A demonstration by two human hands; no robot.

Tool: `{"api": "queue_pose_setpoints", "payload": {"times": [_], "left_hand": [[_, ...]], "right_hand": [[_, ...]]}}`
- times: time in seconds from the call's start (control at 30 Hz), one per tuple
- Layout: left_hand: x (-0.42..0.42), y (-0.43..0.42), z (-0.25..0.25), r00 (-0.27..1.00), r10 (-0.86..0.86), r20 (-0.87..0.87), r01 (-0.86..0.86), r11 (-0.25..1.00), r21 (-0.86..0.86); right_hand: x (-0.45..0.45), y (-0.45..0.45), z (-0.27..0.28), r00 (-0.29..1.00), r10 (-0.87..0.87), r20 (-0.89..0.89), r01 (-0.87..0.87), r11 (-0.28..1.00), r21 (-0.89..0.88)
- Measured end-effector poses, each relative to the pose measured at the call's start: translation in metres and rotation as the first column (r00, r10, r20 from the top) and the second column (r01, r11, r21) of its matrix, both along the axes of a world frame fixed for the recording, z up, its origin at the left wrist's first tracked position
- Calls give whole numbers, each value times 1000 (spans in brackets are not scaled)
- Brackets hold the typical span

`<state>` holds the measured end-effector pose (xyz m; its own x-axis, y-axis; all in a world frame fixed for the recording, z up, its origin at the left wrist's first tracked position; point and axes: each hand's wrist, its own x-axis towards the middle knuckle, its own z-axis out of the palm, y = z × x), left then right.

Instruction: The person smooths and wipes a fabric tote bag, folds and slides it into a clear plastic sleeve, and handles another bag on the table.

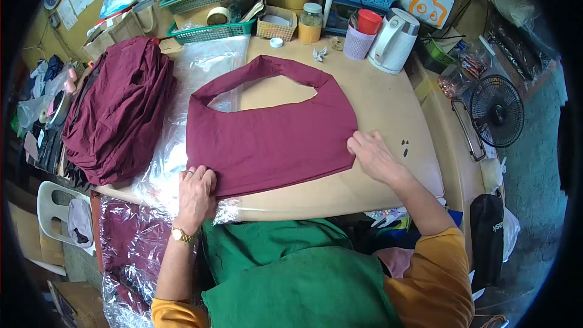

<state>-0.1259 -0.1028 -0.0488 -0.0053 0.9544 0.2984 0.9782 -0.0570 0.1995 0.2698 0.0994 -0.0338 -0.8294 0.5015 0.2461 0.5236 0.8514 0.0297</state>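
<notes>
A maroon cloth shoulder bag (273, 130) lies flat on the brown table, its wide strap looped toward the far side. My left hand (197, 191) is at the bag's near left corner, fingers curled over the cloth. Opposite it, my right hand (371, 153) pinches the right edge of the bag near its lower corner. Both thumbs are mostly hidden. Beneath the bag's left side runs a sheet of clear plastic (161, 164).
A heap of maroon bags (124, 106) stands on the left. Along the back are a green basket (209, 32), a glass jar (310, 23), a lilac cup (359, 44) and a white electric kettle (393, 41). A black fan (497, 111) is at right.
</notes>
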Motion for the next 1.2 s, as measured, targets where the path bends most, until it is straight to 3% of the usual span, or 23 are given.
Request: {"api": "queue_pose_setpoints", "payload": {"times": [0.03, 0.1, 0.13, 0.2, 0.23, 0.33, 0.43, 0.53, 0.87, 1.07, 1.13, 1.17, 1.2], "left_hand": [[-2, 2, 6, 1000, -2, 22, 4, 998, -63], [12, -11, 49, 997, 23, 70, -12, 989, -145], [27, -15, 69, 990, 60, 127, -28, 971, -237], [52, -11, 77, 1000, 28, -13, -30, 994, -107], [63, -2, 72, 998, 43, 42, -38, 992, -122], [80, 29, 28, 984, 153, -92, -156, 987, -29], [71, 42, -3, 972, 230, -47, -234, 969, -81], [67, 44, -9, 961, 276, -29, -277, 952, -128], [70, 7, 7, 972, 232, 30, -218, 944, -247], [47, -17, 6, 974, 214, 69, -196, 959, -207], [41, -12, 24, 942, 278, 185, -185, 896, -404], [41, -4, 30, 933, 309, 182, -210, 883, -419], [46, 8, 36, 934, 307, 181, -209, 883, -421]], "right_hand": [[1, -2, 7, 1000, -2, -6, 2, 1000, 7], [5, -10, 23, 925, -307, 224, 311, 950, 18], [-4, -18, 32, 925, -312, 217, 314, 949, 28], [-39, -40, 41, 917, -279, -286, 270, 960, -70], [-54, -43, 36, 916, -275, -292, 268, 961, -64], [-79, -34, 6, 942, -149, -301, 137, 989, -60], [-83, -11, -14, 968, -242, -69, 223, 952, -211], [-82, -5, -22, 975, -219, -24, 211, 960, -181], [-62, -49, -7, 979, -194, 60, 203, 948, -246], [-48, -67, -5, 970, -225, 87, 241, 934, -264], [-49, -60, 9, 949, -235, 208, 301, 874, -382], [-56, -56, 16, 950, -234, 207, 299, 874, -384], [-65, -52, 25, 968, -237, 84, 251, 909, -332]]}}
